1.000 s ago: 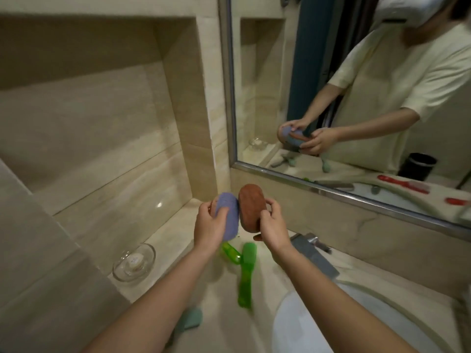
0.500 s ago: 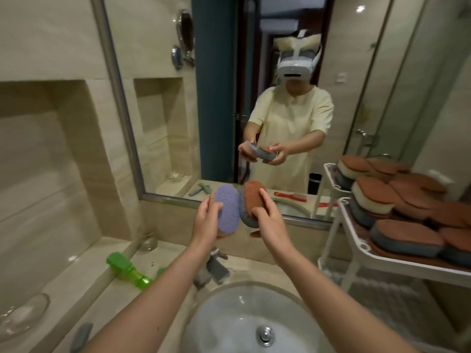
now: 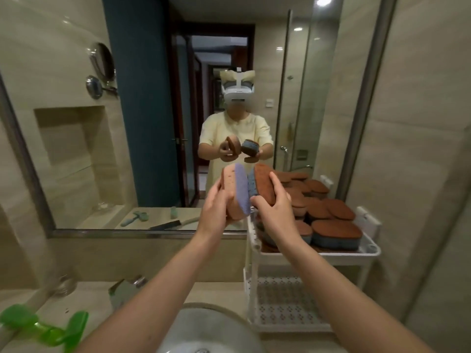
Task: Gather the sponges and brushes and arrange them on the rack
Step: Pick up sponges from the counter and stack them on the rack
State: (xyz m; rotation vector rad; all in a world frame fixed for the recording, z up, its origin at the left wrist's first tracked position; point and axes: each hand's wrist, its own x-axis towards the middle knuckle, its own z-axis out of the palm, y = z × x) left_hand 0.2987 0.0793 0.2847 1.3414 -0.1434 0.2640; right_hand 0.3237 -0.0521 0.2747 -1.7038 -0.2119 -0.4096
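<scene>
Left hand (image 3: pixel 216 207). Grips the peach sponge (image 3: pixel 230 189) from the left, fingers curled round its lower end. Sponge set on edge, purple layer turned to the right.

Right hand (image 3: pixel 276 212). Grips the brown sponge (image 3: pixel 263 183), fingers wrapped over the rough brown face, thumb low at the near end. Sponge also on edge, blue-grey layer turned to the left.

Both sponges. Held in the air side by side, just left of the top shelf of the rack (image 3: pixel 344 254) and in front of the mirror (image 3: pixel 114 149). Soft layers facing each other, either touching or just apart; cannot tell which.

Rack. White plastic, two shelves in view, standing to the right of the sink (image 3: pixel 204 324). Top shelf packed with stacked sponges (image 3: pixel 336 231), brown faces up, blue-grey layers beneath, piled more than one deep. Lower shelf (image 3: pixel 285 301) perforated.

Green brush (image 3: pixel 46 329). Translucent and blurred, lying on the counter (image 3: pixel 84 301) at the lower left, well apart from the rack.

Sink. Round basin at the bottom edge, beneath the forearms. Tap (image 3: pixel 127 289) behind it to the left, partly hidden by the left forearm.

Mirror. Wide, metal-framed. Reflects the person in a pale yellow top and white headset, a sponge in each hand. Reflects also a teal brush (image 3: pixel 133 218) and a long dark tool (image 3: pixel 173 223), both lying on the counter, seen only as reflections.
</scene>
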